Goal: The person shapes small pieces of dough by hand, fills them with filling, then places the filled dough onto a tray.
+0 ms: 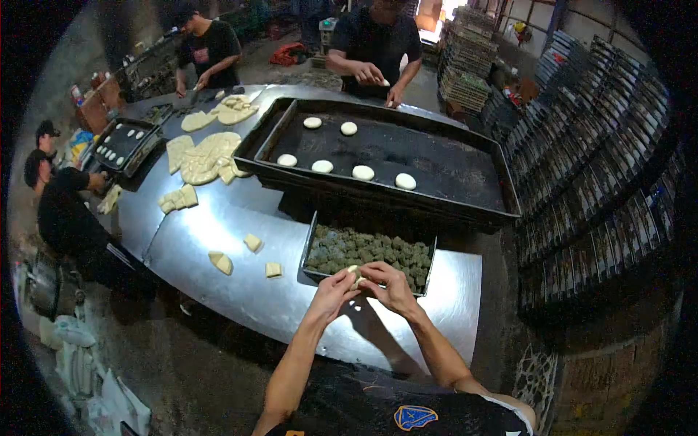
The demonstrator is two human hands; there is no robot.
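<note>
Between the fingertips of my left hand (pixel 334 293) and my right hand (pixel 392 289) is a small piece of pale dough (pixel 355 273). Both hands are closed on it, thumbs and fingers pinching from either side. They hover over the near edge of a metal tray of greenish-brown filling lumps (pixel 371 247). To the left on the steel table lie loose cut dough pieces (pixel 273 270). Beyond the filling, a large black baking tray (pixel 465 203) holds several round white dough balls (pixel 363 173). Whether any filling sits inside the dough in my fingers is hidden.
The steel table (pixel 240 291) carries larger dough sheets (pixel 211 158) further left. A second baking tray (pixel 125 174) with dough balls stands at the far left. Co-workers stand around the table; one person (pixel 374 51) is across from me. Racks of stacked trays (pixel 596 174) line the right side.
</note>
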